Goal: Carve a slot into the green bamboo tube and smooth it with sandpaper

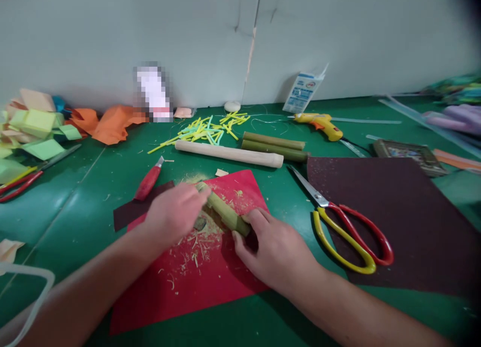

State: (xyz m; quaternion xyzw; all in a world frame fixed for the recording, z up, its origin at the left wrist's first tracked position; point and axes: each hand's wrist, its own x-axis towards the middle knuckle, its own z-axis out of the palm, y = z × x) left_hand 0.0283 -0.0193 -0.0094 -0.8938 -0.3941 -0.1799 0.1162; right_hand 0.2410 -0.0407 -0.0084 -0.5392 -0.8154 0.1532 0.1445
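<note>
A short green bamboo stick (224, 212) lies slanted over a red paper sheet (195, 282) strewn with shavings. My right hand (276, 251) is closed on the stick's near end. My left hand (175, 212) is closed round the far part of the stick, with a small dark object (200, 223) under its fingers that I cannot make out. A strip of dark sandpaper (130, 214) sticks out to the left from under my left hand.
A red-handled knife (148, 180) lies left of the red sheet. Behind it are a pale wooden dowel (229, 153), two green bamboo sticks (274, 146) and cut straw pieces (205, 129). Scissors (345, 226) rest on a dark sheet (406, 211); a glue gun (319, 124) lies beyond.
</note>
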